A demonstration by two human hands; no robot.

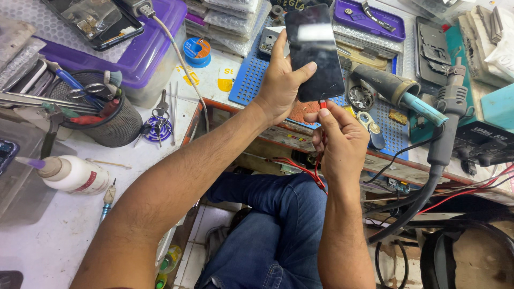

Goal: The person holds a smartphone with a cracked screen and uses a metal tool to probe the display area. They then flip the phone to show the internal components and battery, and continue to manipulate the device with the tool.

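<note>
Holding a black phone (315,51) up over the blue mat (249,80) at the far side of the bench, our left hand (284,80) is clamped around its left edge, thumb across the glass. Our right hand (340,142), just below it, has fingers pinched together on a red plug (323,104) at the phone's near end, its red cable (316,171) dropping toward our jeans (267,225). Left of us sit a mesh tool cup (110,126) and white glue bottle (72,174).

1. The phone (313,51) held at twelve o'clock has a glossy black glass face that catches a reflection.
2. The tub (152,51) at ten o'clock is smooth purple plastic.
3. The cup (110,120) at nine o'clock is matt black wire mesh.
4. The jeans (278,225) are blue denim cloth.
</note>
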